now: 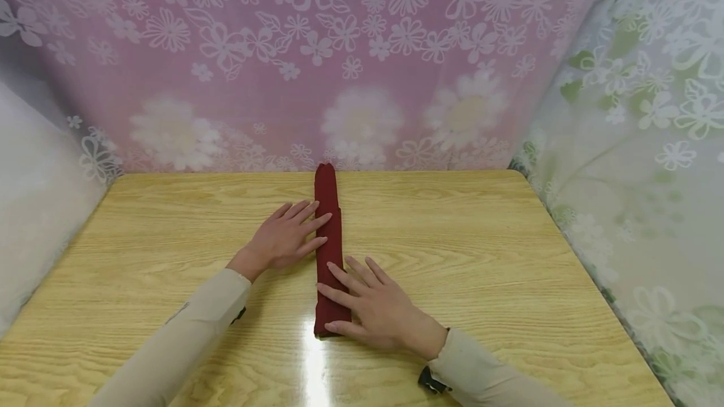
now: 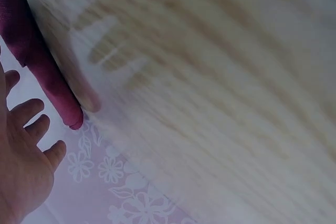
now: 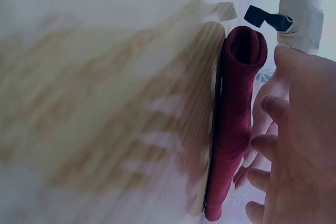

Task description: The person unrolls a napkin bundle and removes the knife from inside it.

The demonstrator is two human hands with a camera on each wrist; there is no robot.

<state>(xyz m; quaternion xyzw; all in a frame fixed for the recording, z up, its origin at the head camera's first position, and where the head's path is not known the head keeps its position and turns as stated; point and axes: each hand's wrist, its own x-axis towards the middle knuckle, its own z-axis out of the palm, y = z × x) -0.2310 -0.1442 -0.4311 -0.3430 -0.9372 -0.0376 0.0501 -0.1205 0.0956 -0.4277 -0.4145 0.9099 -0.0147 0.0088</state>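
Note:
A dark red cloth [image 1: 329,244], folded or rolled into a long narrow strip, lies on the wooden table and points away from me. Its far end reaches the back edge. In the right wrist view, the near end of the cloth [image 3: 239,93] shows a hollow, layered roll. My left hand [image 1: 285,235] has its fingers spread, with the fingertips on the left side of the strip past its middle. Nearer to me, my right hand [image 1: 384,313] reaches over the strip from the right, fingers extended and spread. The left wrist view shows the left hand [image 2: 29,156] beside the cloth.
The wooden table [image 1: 464,237] has a glossy light-grain top. Behind it hangs a pink flowered curtain [image 1: 271,93]. Pale flowered fabric [image 1: 639,206] stands along the right side, and a whitish sheet [image 1: 39,200] along the left.

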